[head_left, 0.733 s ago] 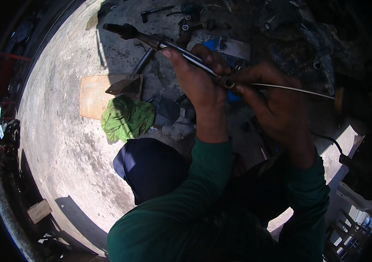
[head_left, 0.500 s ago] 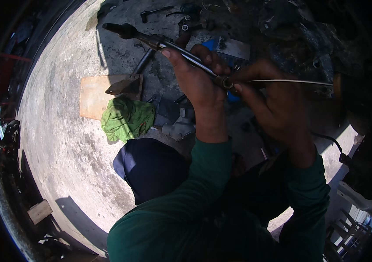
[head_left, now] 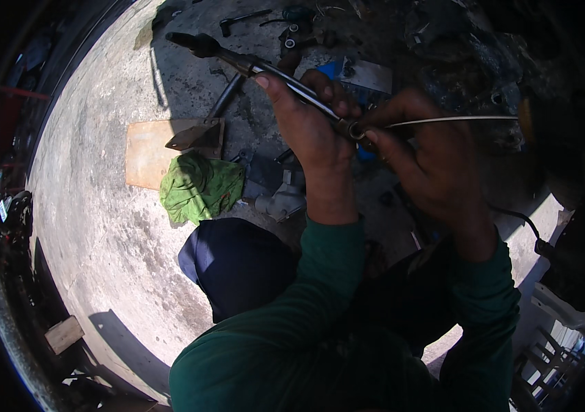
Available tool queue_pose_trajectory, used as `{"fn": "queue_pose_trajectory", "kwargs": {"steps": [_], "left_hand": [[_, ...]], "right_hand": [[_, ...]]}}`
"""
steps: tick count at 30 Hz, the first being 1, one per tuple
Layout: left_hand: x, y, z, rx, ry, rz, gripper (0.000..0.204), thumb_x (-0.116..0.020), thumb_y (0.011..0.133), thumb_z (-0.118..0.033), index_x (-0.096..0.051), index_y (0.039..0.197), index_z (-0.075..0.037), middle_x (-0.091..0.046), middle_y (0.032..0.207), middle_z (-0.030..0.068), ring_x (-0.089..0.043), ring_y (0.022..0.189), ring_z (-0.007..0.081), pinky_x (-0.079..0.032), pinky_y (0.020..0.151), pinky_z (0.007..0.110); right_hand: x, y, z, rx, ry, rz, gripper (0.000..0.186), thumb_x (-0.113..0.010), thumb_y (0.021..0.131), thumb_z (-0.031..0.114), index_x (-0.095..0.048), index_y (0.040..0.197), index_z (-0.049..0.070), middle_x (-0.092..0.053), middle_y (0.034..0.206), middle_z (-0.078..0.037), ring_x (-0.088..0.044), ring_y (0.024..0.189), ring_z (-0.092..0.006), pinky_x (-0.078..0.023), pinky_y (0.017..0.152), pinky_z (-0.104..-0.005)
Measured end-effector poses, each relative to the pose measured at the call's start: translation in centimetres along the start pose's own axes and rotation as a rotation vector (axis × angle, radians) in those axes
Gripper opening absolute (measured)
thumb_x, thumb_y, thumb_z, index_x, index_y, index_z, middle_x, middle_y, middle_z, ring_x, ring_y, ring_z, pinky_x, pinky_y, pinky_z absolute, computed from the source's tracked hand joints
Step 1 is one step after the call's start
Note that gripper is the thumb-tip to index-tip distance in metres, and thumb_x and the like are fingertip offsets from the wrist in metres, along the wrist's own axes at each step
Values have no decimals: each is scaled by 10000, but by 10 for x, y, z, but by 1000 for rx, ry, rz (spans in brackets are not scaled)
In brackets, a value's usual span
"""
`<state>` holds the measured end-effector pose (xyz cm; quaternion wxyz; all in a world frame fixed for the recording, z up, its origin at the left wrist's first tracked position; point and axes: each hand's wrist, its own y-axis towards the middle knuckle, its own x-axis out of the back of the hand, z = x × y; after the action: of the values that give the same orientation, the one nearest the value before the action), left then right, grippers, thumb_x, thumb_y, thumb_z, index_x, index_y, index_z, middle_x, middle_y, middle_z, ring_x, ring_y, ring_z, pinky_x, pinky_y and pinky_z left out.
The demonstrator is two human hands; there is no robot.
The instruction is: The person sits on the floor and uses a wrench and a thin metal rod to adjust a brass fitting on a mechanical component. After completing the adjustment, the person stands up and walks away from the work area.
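Left hand [head_left: 320, 141] wraps a metal rod [head_left: 295, 86], likely stiff and slick, best held mid-shaft; right hand [head_left: 431, 154] pinches its ringed end [head_left: 355, 130].

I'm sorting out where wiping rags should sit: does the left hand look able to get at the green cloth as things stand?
Probably not straight away: the left hand is holding the metal shaft. Freed, it likely could, since nothing visible covers the green cloth.
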<state>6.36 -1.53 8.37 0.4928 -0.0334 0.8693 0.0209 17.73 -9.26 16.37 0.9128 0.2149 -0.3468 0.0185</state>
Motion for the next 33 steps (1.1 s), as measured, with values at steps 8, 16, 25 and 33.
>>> {"fn": "queue_pose_trajectory", "kwargs": {"steps": [8,16,25,33], "left_hand": [[0,0,1,8,-1,6,753,-365,977,-705,-386,1313,-31,-442,657,23,-477,479,128,-445,409,300],[0,0,2,16,-7,-11,754,-365,981,-699,-387,1335,-34,-449,663,28,-475,475,133,-442,405,303],[0,-1,2,7,-8,-7,752,-362,985,-695,-391,1332,-29,-448,658,29,-475,473,134,-436,398,308],[-6,-4,-2,-15,-40,-20,632,-414,1010,-630,-456,1189,-25,-448,639,41,-420,514,131,-346,459,236]], "right_hand": [[-3,0,-1,18,-1,-46,75,-666,911,58,-645,972,21,-679,807,-84,-671,678,-162,-501,624,-304],[-5,0,-1,-2,11,-71,76,-675,905,51,-637,959,13,-671,790,-93,-676,686,-162,-508,627,-303],[-6,-2,1,-46,39,-67,84,-675,904,48,-641,973,13,-684,814,-93,-699,745,-173,-525,661,-299],[-6,-2,0,-16,28,-69,69,-674,904,50,-661,970,31,-703,855,-85,-713,783,-162,-527,673,-283]]}}
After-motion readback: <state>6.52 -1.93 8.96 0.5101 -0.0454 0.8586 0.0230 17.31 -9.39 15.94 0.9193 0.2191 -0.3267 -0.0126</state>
